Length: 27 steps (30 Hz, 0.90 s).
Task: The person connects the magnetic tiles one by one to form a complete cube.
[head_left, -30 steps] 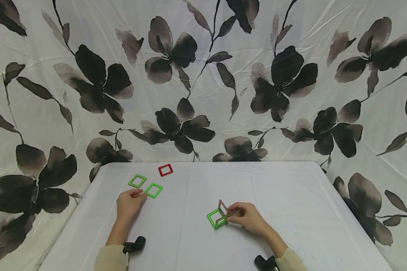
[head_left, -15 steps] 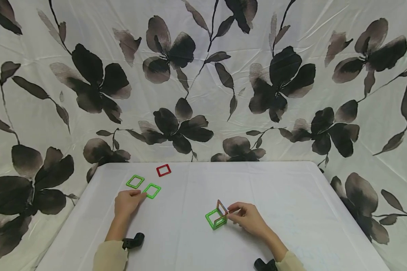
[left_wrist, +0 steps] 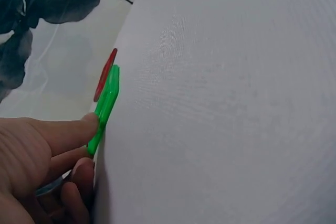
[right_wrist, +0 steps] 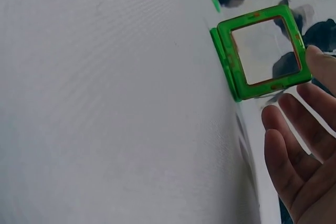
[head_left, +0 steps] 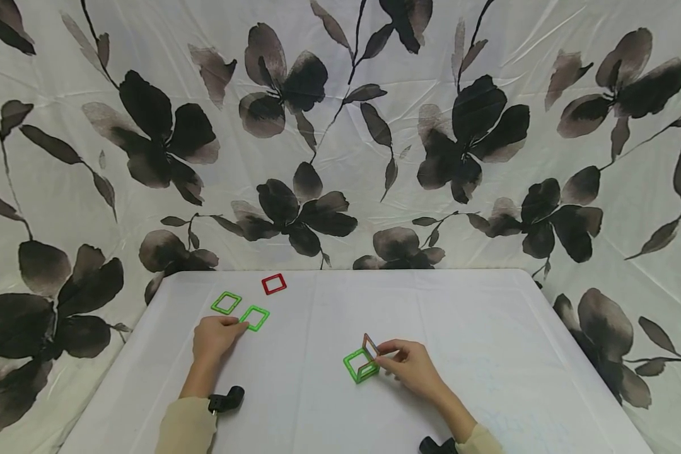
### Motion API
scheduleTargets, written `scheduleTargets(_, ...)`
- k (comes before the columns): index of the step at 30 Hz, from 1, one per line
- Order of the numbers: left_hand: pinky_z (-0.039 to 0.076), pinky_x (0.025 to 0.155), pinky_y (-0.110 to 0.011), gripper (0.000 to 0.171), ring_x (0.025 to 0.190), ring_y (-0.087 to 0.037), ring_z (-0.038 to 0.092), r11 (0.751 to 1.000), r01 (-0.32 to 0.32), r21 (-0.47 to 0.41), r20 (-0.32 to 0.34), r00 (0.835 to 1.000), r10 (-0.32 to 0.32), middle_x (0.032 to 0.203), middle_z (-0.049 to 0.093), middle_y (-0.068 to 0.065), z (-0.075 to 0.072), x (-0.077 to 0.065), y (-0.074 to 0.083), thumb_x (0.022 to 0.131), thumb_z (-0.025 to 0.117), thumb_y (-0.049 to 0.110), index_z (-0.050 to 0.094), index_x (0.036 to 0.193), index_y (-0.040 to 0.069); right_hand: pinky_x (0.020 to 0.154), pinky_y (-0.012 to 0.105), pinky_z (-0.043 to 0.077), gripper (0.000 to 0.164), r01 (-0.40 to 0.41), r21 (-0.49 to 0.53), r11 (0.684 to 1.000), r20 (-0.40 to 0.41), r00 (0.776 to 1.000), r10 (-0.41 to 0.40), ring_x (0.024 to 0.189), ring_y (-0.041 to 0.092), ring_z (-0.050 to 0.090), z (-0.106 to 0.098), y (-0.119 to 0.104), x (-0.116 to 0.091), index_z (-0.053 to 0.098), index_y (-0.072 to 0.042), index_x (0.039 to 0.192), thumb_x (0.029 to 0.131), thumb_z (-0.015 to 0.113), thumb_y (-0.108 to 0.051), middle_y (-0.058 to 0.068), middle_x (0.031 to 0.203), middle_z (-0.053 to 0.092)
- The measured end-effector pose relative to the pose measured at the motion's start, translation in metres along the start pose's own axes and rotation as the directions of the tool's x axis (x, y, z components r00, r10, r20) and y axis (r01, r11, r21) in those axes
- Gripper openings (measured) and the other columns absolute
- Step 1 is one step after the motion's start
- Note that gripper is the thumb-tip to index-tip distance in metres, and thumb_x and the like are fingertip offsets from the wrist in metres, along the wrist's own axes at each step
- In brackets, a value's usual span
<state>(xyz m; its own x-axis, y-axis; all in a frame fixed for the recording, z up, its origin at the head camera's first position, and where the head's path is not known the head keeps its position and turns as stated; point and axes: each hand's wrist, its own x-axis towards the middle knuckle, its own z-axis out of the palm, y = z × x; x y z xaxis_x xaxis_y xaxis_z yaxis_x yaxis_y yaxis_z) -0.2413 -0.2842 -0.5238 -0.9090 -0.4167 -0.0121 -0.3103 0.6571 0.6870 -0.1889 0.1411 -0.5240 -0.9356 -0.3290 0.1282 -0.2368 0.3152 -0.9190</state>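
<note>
My left hand [head_left: 214, 337] pinches the near corner of a green square magnetic tile [head_left: 255, 318] lying on the white table; the left wrist view shows the thumb along this green tile [left_wrist: 109, 95]. Right of the middle, another green tile [head_left: 352, 367] lies flat with upright tiles along its edges, one of them reddish [head_left: 366, 341]. The fingertips of my right hand [head_left: 411, 366] hold the upright tiles at their corner. In the right wrist view an upright green tile [right_wrist: 257, 92] faces the camera, its right edge at the thumb and index finger; the other fingers are loosely bent.
A second loose green tile [head_left: 226, 303] and a red tile [head_left: 274, 284] lie flat at the table's back left. The white table [head_left: 318, 410] ends at a floral cloth [head_left: 340, 151] behind. Black wrist cameras [head_left: 227, 400] sit on both wrists.
My right hand has shifted slightly left, its fingertips closing in at the corner of the upright tiles. The left hand stays at the loose green tile, almost unmoved.
</note>
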Motion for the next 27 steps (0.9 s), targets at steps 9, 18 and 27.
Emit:
scheduleTargets(9,0.044,0.063,-0.034,0.036,0.092,-0.035,0.061,0.999,0.033,-0.020,0.033,0.999,-0.032,0.105,0.066,-0.023,0.000,0.005,0.006,0.076,0.081,0.027,0.074,0.098,-0.002,0.053,0.032,0.054,0.028,-0.018,0.011,1.000,0.007,1.000,0.018,0.069,0.025,0.066,0.002,0.002,-0.002,0.069,-0.002,0.108,0.089,0.072,-0.023,0.004,0.086,0.071)
scheduleTargets(18,0.049,0.058,-0.022,0.032,0.076,-0.018,0.064,0.927,0.059,-0.370,0.063,0.997,-0.039,0.094,0.070,-0.014,0.008,-0.001,0.016,0.084,0.076,0.017,0.070,0.107,-0.004,0.052,0.034,0.053,0.028,-0.008,0.047,0.999,-0.043,0.999,0.010,0.069,0.028,0.065,0.003,-0.009,-0.005,0.068,-0.001,0.111,0.086,0.074,-0.014,0.008,0.093,0.069)
scheduleTargets(27,0.053,0.066,-0.025,0.027,0.083,-0.022,0.067,0.884,0.007,-0.467,0.067,0.997,0.027,0.096,0.071,-0.012,0.028,-0.018,0.036,0.085,0.077,0.015,0.072,0.106,-0.001,0.050,0.033,0.053,0.027,0.003,0.046,0.999,-0.066,0.998,0.000,0.067,0.027,0.064,0.006,0.000,-0.003,0.069,-0.004,0.109,0.086,0.075,-0.016,0.007,0.093,0.069)
